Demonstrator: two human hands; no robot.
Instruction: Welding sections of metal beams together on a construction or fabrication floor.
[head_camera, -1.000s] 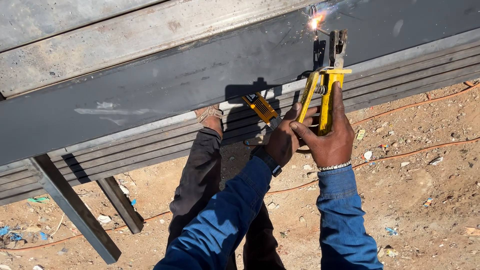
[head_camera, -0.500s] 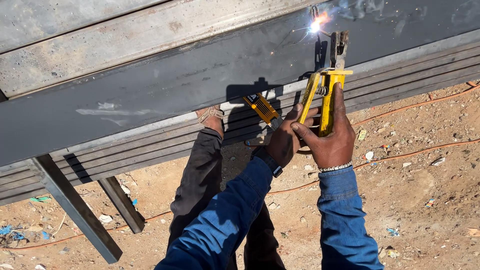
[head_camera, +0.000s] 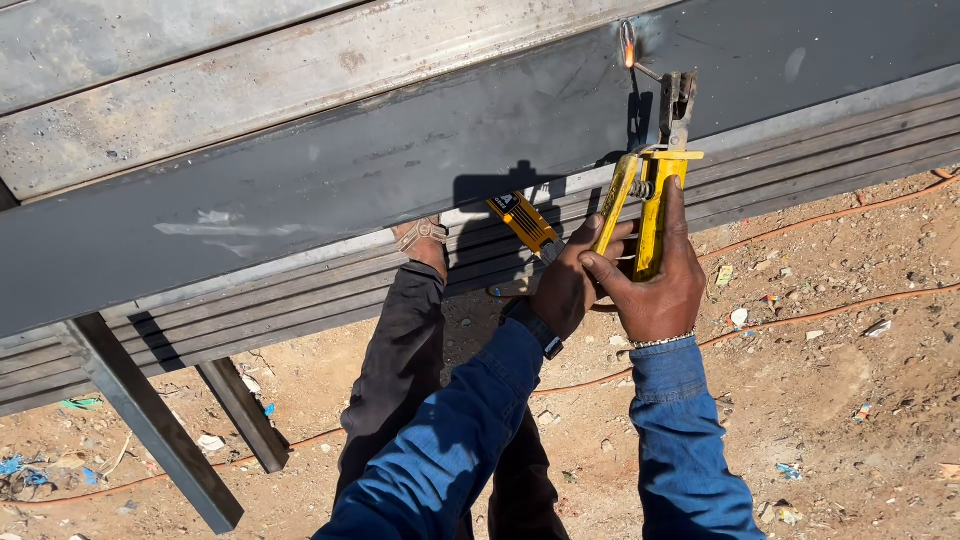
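A yellow electrode holder (head_camera: 650, 205) points up at a long dark steel beam (head_camera: 300, 190). Its rod tip glows orange at a fresh weld spot (head_camera: 628, 48) near the beam's upper edge. My right hand (head_camera: 655, 280) grips the holder's yellow handles from below. My left hand (head_camera: 570, 285) presses against the same handles from the left, and a second yellow-and-black tool handle (head_camera: 522, 220) sticks out above it. Both arms wear blue denim sleeves. A watch sits on my left wrist.
Stacked steel sections (head_camera: 820, 150) run under the beam on angled steel legs (head_camera: 150, 420). My dark-trousered leg and sandalled foot (head_camera: 422, 240) rest on the stack. Orange cables (head_camera: 840, 305) cross the littered dirt ground.
The bright arc and sparks at the rod tip have died down to a small orange glow. Both hands stay on the holder in nearly the same place.
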